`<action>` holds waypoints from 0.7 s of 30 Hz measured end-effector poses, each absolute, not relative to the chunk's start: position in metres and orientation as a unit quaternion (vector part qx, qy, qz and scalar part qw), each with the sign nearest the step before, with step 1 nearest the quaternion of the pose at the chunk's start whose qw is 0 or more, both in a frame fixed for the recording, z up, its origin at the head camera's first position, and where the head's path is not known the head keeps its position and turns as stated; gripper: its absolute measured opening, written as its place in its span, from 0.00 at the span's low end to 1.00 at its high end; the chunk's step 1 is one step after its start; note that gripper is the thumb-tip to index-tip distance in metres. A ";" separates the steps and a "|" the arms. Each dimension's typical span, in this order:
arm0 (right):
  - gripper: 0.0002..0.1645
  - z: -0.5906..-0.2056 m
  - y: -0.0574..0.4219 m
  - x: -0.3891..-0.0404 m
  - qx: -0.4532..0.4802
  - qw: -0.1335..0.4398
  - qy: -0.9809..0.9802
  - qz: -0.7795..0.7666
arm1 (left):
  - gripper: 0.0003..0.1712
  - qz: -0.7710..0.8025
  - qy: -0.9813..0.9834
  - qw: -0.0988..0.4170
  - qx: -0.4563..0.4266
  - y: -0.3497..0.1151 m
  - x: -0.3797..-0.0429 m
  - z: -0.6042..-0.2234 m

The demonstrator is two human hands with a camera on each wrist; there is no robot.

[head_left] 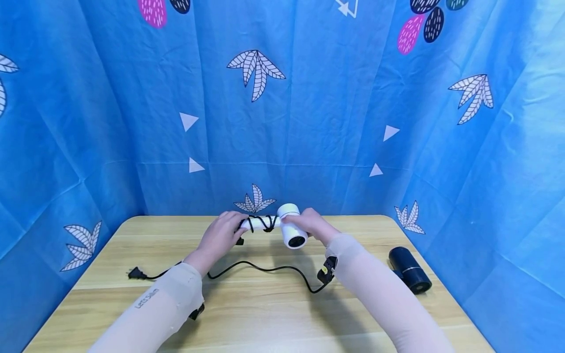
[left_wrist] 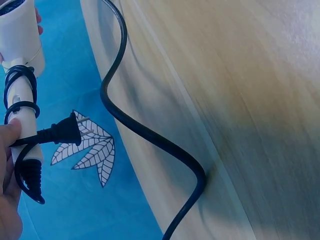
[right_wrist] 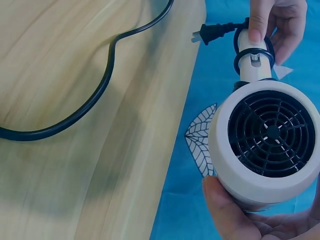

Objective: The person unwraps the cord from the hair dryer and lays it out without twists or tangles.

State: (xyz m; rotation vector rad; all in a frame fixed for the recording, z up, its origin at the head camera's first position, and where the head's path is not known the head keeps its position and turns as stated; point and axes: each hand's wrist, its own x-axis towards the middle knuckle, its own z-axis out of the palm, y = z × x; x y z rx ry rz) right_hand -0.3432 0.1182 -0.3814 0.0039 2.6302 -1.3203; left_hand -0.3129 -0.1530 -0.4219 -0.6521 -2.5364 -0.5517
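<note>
A white hair dryer (head_left: 288,234) is held up over the far part of the table between both hands. My left hand (head_left: 220,236) grips the end of its handle, the thumb pressing by the cord in the left wrist view. Black cord (left_wrist: 22,106) is wound round the handle, and its two-pin plug (left_wrist: 66,131) sticks out sideways near the thumb. My right hand (head_left: 314,224) holds the barrel, thumb and fingers on either side in the right wrist view. That view faces the round black grille (right_wrist: 272,132) at the barrel's end.
A loose black cord (head_left: 265,268) snakes across the wooden table (head_left: 265,314), passing under both forearms. A plug (head_left: 138,273) lies at the left. Near the right edge lies a black cylindrical object (head_left: 410,269). A blue patterned curtain (head_left: 282,132) surrounds the table's back and sides.
</note>
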 end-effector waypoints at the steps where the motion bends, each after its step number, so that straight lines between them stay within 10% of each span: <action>1: 0.33 -0.382 0.119 -0.343 0.000 0.098 0.890 -0.445 | 0.19 -0.201 -0.921 0.234 -0.237 -0.152 -0.312 -0.421; 21: 0.32 -0.368 0.134 -0.334 -0.003 0.093 0.900 -0.426 | 0.17 -0.193 -0.897 0.308 -0.252 -0.136 -0.297 -0.412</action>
